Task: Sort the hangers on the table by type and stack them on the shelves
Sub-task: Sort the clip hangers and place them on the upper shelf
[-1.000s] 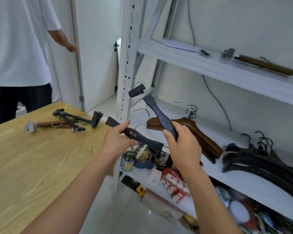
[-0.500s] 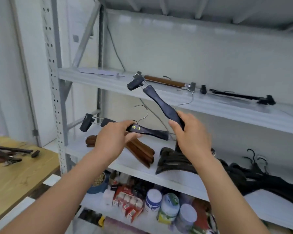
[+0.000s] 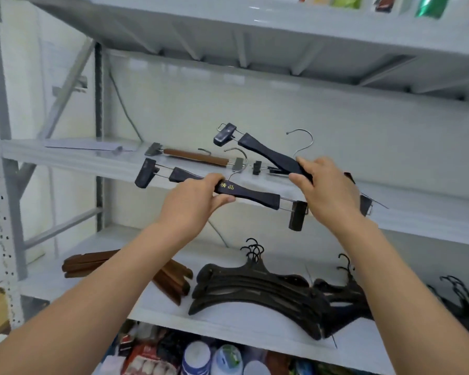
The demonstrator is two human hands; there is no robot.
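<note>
Lower left of the frame, a pile of smooth brown wooden hangers (image 3: pixel 92 262) lies on the lower shelf (image 3: pixel 228 324). Centre frame, the left hand (image 3: pixel 192 201) has its grip curled round a dark matte clip hanger (image 3: pixel 251 195) with gold lettering, bar roughly level, clips at both ends. Behind it a brown wood clip hanger (image 3: pixel 195 157) lies flat on the middle shelf (image 3: pixel 65 155). Right of centre, the right hand (image 3: pixel 328 190) has its grip closed on a second dark clip hanger (image 3: pixel 266 154), tilted up to the left, wire hook up. Lower right, curved black plastic hangers (image 3: pixel 255 290) sit stacked.
</note>
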